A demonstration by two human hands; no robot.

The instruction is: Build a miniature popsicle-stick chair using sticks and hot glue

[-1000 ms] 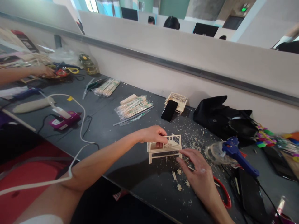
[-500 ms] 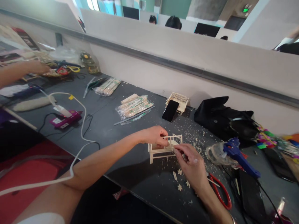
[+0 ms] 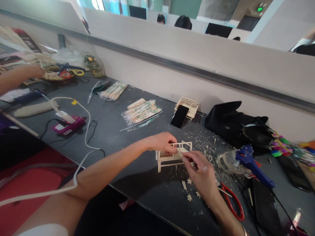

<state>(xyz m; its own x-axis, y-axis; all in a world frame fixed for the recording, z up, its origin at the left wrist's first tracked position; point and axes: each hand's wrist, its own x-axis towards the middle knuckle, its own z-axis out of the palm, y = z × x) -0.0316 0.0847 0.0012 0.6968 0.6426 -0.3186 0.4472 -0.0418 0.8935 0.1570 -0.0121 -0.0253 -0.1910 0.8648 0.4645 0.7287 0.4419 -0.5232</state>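
Observation:
A miniature wooden bench (image 3: pixel 168 161), built from thin pale sticks with railings, stands upright on the dark table. My left hand (image 3: pixel 163 143) is closed at its railing from the far left, the fingertips reaching down inside the frame. From the right, my right hand (image 3: pixel 200 168) pinches thumb and fingers together at the front railing; whatever is between the fingertips is too small to make out. Just below lie small flower-shaped wooden pieces (image 3: pixel 189 197) and short sticks (image 3: pixel 184 185).
Right of my hand are red-handled pliers (image 3: pixel 240 209), a blue glue gun (image 3: pixel 253 165) and a black bag (image 3: pixel 223 119). A phone (image 3: pixel 180 116) leans on another wooden model (image 3: pixel 193 104). Bagged sticks (image 3: pixel 142 113) lie behind. A white cable (image 3: pixel 87 131) crosses my left arm; another person's arm (image 3: pixel 22 73) shows far left.
My right fingertips have shifted very slightly left along the front railing. My left hand and the bench hold still. The other person's hand at far left has moved a little left.

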